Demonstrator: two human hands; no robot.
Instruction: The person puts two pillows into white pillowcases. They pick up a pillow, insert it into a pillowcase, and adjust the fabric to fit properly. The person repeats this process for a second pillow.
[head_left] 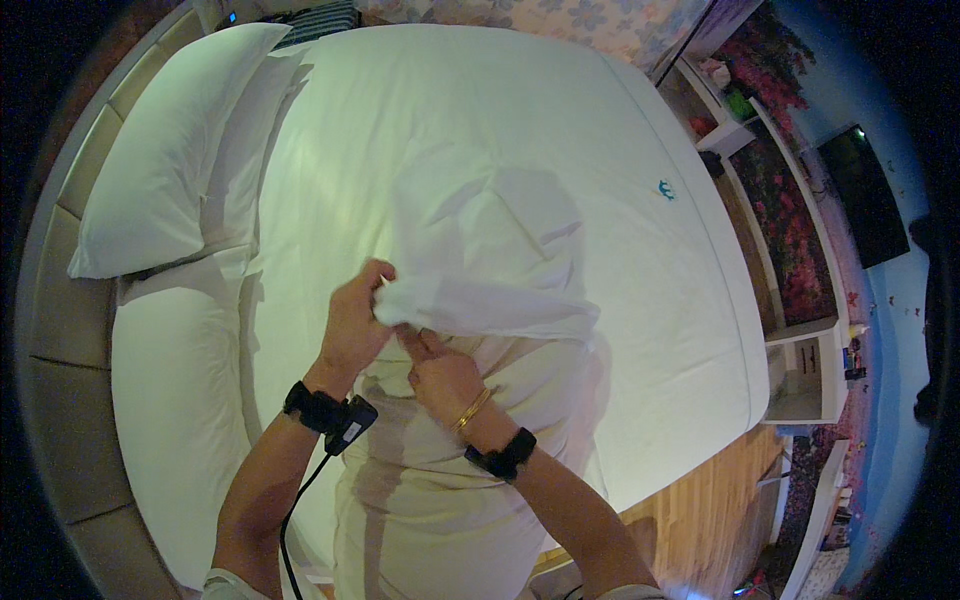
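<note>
A white cloth [490, 308], bunched along its near edge, stretches across the middle of the bed. My left hand [352, 312] is closed on its left corner, thumb up; the fabric is slightly blurred there. Just right of it and lower, my right hand [447, 380] has curled fingers whose tips meet the cloth's lower edge, close to the left hand. A long cream-coloured fabric bundle [430, 500] lies wrinkled beneath my hands and runs toward me. Where it meets the white cloth, the join is hidden under the folds.
White sheeting [660, 330] covers the wide bed. White pillows [180, 160] lean along the padded headboard [80, 400] at left. Beyond the bed's right side are wooden floor [690, 500], a white shelf unit [805, 370] and a wall-mounted screen [865, 195]. A black cable [290, 520] hangs from my left wrist.
</note>
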